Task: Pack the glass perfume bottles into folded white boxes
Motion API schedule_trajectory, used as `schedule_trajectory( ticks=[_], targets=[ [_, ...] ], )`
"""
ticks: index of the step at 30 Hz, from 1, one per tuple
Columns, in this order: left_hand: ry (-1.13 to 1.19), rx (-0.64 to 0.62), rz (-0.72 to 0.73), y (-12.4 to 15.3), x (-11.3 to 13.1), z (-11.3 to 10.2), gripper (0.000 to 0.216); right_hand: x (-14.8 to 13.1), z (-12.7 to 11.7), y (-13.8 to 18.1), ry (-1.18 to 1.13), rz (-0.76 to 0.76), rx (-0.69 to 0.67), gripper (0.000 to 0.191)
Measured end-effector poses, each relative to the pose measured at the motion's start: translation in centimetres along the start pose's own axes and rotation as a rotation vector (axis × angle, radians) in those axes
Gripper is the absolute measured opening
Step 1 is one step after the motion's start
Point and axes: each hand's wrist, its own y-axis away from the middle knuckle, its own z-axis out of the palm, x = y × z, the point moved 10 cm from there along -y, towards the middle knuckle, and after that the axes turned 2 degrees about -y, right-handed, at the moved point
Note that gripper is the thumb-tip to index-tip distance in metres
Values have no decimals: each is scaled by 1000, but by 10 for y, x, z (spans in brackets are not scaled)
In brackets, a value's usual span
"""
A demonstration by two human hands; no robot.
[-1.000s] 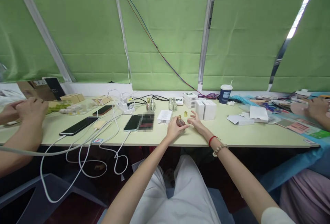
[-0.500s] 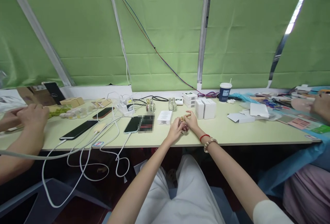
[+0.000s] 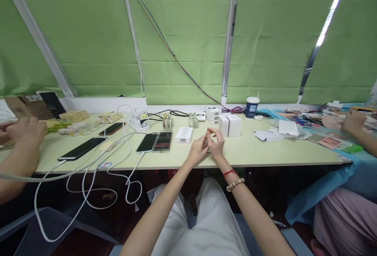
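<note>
My left hand [image 3: 196,149] and my right hand [image 3: 216,145] meet above the near edge of the pale table [image 3: 259,152]. Together they pinch a small brownish glass bottle [image 3: 206,139] with a gold cap, mostly hidden by the fingers. Both hands are closed round it. A flat white barcoded box [image 3: 184,134] lies just left of my left hand. Two upright white boxes [image 3: 230,125] stand just behind my right hand.
Phones [image 3: 77,148] on white charging cables [image 3: 118,146] lie at the left. Small glass bottles [image 3: 168,121] and stacked white boxes [image 3: 213,114] stand behind. A paper cup [image 3: 252,107] is further back. Other people's hands [image 3: 27,131] work at the left and right [image 3: 353,121] ends.
My right hand picked up the gold cap from the table and came to the bottle in my left hand. Both hands now hold the bottle, lifted slightly.
</note>
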Motion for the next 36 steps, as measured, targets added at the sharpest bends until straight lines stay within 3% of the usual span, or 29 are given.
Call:
schedule_trajectory(
  ticks=[5, 11, 15, 20, 24, 28, 29, 32, 36],
  targets=[
    [267, -8, -45, -1, -8, 3, 38, 12, 5, 3, -20, 91, -44, 27],
    [766, 1, -284, 0, -36, 17, 43, 16, 21, 7, -28, 171, -192, 31],
    [811, 11, -311, -1, -44, 19, 48, 22, 22, 8, -111, 250, -185, 38],
    [771, 29, -329, 1, -46, 17, 39, 29, 24, 12, -220, 327, -193, 40],
    [616, 117, -295, 4, -42, 1, 33, 35, 29, 16, -252, 342, -242, 39],
    [74, 511, -345, 18, -47, -47, 36, 54, 50, 31, -250, 429, -421, 56],
    [-37, 563, -372, 21, -48, -53, 38, 59, 56, 36, -232, 447, -483, 57],
    [-209, 484, -474, 17, -58, -46, 37, 73, 65, 46, -114, 462, -584, 54],
    [-310, 332, -388, 5, -51, -28, 24, 88, 50, 43, 76, 500, -474, 56]
  ],
)
